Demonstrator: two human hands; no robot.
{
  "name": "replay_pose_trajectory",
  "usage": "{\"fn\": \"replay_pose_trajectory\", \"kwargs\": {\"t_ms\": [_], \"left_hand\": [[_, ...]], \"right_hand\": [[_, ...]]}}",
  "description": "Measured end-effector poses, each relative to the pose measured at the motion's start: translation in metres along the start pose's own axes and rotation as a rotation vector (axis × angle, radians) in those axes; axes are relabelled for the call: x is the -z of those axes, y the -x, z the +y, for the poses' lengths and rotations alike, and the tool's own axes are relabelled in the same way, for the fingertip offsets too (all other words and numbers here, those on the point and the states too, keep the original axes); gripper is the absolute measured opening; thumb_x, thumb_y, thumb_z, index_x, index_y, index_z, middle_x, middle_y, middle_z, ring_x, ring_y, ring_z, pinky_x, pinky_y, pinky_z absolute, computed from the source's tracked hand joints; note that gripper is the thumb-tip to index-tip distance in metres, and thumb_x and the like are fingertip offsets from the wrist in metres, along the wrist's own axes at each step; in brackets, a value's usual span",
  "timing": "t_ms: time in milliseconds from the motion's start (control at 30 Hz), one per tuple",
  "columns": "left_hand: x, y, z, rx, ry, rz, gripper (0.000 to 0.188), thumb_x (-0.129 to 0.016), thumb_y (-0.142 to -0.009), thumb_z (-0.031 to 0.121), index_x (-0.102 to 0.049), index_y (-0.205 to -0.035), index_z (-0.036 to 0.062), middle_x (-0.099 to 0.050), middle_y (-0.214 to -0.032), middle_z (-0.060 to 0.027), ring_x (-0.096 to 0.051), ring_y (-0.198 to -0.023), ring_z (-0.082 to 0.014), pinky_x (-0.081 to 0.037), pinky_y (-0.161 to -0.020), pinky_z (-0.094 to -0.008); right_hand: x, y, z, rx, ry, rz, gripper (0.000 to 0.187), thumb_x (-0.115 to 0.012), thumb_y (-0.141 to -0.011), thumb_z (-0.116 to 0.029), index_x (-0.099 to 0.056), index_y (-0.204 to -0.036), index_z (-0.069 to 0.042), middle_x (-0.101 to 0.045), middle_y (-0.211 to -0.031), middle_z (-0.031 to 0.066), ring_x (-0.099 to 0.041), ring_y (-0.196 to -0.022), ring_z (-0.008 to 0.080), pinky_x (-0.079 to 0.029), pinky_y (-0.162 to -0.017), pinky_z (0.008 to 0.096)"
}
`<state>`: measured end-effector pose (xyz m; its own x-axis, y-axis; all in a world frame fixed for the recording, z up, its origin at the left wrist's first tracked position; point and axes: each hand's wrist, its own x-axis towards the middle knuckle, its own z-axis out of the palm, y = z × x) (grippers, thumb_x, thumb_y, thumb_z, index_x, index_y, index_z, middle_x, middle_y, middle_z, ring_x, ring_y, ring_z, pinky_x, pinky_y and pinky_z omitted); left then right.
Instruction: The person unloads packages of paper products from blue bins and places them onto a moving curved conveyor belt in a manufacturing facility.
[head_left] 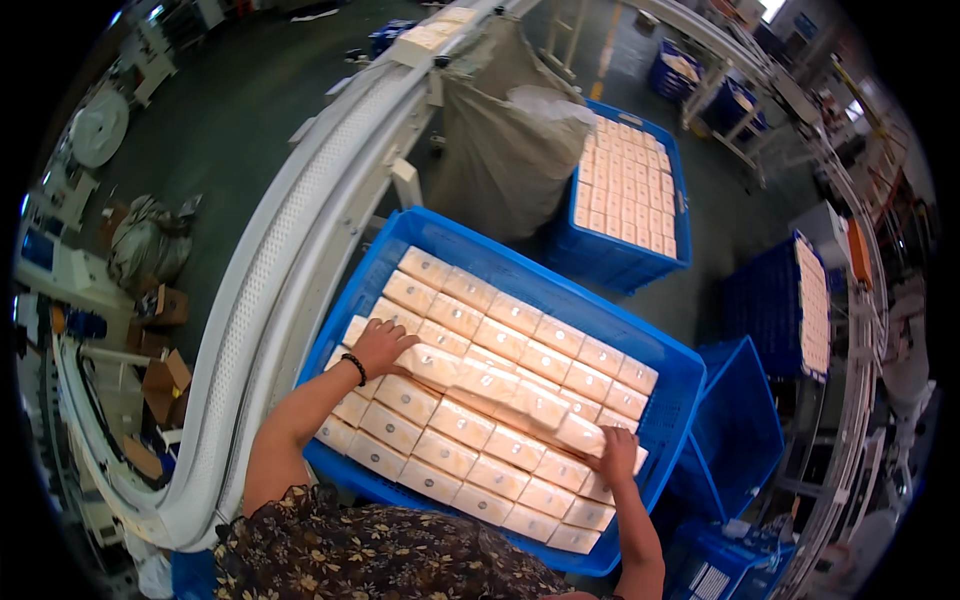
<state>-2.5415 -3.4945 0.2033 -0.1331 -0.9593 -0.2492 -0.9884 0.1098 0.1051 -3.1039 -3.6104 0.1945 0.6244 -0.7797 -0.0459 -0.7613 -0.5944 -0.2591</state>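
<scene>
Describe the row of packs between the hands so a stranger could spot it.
Find the large blue crate beside the curved white conveyor. Inside it, look between the left hand and the right hand. The row of pale packs there looks raised above its neighbours, a hand at each end.

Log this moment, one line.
pack row: between hands; left hand: near its left end; right hand: near its right end; bin: blue, holds packs

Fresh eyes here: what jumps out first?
The big blue crate in the centre, filled with rows of pale packs; one uneven row runs between the left hand and the right hand. Then the white curved conveyor along its left, and a second packed crate upper right.
</scene>
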Motion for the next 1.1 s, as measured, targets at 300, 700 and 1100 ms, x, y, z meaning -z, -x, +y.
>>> {"fn": "replay_pose_trajectory", "kwargs": {"t_ms": [300, 700, 1100], "left_hand": [[0.147, 0.071, 0.079, -0.151, -0.125, 0.716, 0.053, -0.072, -0.075, 0.023, -0.062, -0.127, 0.0269, -0.061, -0.113, -0.0041, -0.058, -0.109, -0.0221, -0.041, -0.097, -0.0465], [0.154, 0.421, 0.06, 1.206, -0.097, 0.655, 0.074, -0.088, -0.064, 0.033, -0.058, -0.128, 0.0127, -0.056, -0.108, -0.0101, -0.052, -0.105, -0.0324, -0.037, -0.094, -0.0466], [0.138, 0.492, 0.062, 1.295, 0.046, 0.628, 0.065, -0.079, -0.079, 0.023, -0.054, -0.136, 0.0018, -0.052, -0.135, -0.0185, -0.046, -0.128, -0.0371, -0.036, -0.107, -0.05]], "right_hand": [[0.227, -0.057, -0.095, 0.488, 0.282, 0.34, 0.07, -0.09, -0.057, -0.033, -0.058, -0.116, -0.014, -0.064, -0.108, 0.0107, -0.059, -0.101, 0.0336, -0.041, -0.092, 0.0509], [0.198, -0.231, -0.494, 1.269, -0.036, 0.355, 0.058, -0.081, -0.067, -0.02, -0.062, -0.122, -0.022, -0.065, -0.111, 0.0042, -0.061, -0.105, 0.0253, -0.043, -0.095, 0.0471], [0.04, -0.177, -0.616, 1.503, -0.668, -0.042, 0.084, -0.078, -0.075, -0.052, -0.049, -0.144, -0.013, -0.055, -0.134, 0.0155, -0.049, -0.13, 0.0353, -0.031, -0.117, 0.054]]}}
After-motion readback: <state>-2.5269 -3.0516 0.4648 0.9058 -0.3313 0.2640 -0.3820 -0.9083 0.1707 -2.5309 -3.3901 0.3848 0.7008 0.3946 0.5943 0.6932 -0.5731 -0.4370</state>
